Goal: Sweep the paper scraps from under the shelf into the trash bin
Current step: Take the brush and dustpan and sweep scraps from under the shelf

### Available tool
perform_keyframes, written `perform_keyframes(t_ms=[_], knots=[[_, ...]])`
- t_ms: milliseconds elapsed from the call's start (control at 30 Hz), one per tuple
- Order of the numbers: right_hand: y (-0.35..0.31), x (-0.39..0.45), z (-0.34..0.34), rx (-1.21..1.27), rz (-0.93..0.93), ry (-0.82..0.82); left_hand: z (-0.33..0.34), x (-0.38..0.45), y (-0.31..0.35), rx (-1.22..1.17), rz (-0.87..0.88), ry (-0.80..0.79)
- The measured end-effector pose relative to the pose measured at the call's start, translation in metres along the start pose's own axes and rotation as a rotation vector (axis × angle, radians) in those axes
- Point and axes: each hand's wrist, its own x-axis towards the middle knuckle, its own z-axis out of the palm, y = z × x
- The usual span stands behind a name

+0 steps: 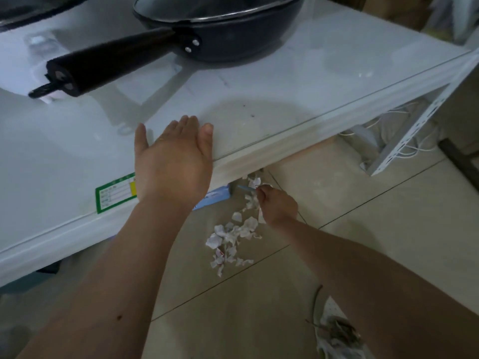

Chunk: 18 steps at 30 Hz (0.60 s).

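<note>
White torn paper scraps (pixel 230 237) lie in a loose pile on the tiled floor just in front of the white shelf (pixel 259 120), and a few more sit right at the shelf's lower edge. My left hand (pixel 172 161) rests flat on the shelf's top near its front edge, fingers spread. My right hand (pixel 277 203) is low by the floor beside the upper scraps, fingers pinched on a white paper scrap. A thin blue strip (pixel 245 187) lies by its fingertips. No trash bin can be made out with certainty.
A black pan (pixel 220 27) with a glass lid and long handle stands on the shelf top. A blue-and-white box (pixel 215 196) pokes out from under the shelf. A perforated white shelf bracket (pixel 404 143) and white cables lie at the right. A bag of rubbish (pixel 337 335) sits bottom right.
</note>
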Motion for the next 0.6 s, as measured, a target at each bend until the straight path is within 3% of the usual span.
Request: perform_keyframes(t_ms=[600], knots=[[-0.002, 0.05, 0.042, 0.207, 0.107, -0.131, 0.004, 0.0, 0.005, 0.022, -0.044, -0.003]])
